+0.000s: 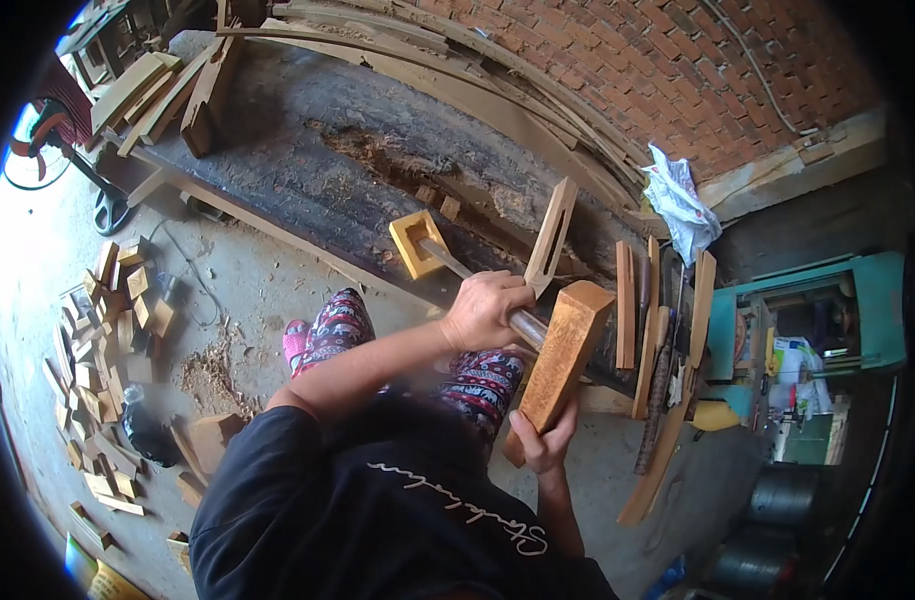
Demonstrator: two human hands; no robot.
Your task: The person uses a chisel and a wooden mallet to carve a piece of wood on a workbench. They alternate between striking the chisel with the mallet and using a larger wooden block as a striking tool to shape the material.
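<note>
Largest item: a long counter, dark, rough and weathered, running from the upper left of the frame to right of centre, with an irregular brown hollow along its middle. Offcuts of pale wood lie heaped on the grey concrete floor at left; they overlap too much for a firm count.

Right of centre is a thick brown wooden block, held tilted. The right hand grips its lower end, thumb on the near face and fingers wrapped at the side. Above it, a pale wooden strip with a long slot slants over the counter, its lower end just beside the left hand.

That hand is closed in a fist around a chisel with a grey metal shank and brown handle. The handle emerges on the right and runs up to the face of the brown block; contact there cannot be confirmed. The shank points up and left to a small yellow wooden block with a rectangular recess, at the near edge of the counter, beyond the left hand. The tip reaches the recess; its depth cannot be determined.

Count: one chisel, one thick brown block, one slotted strip, one recessed yellow block, two hands.
</note>
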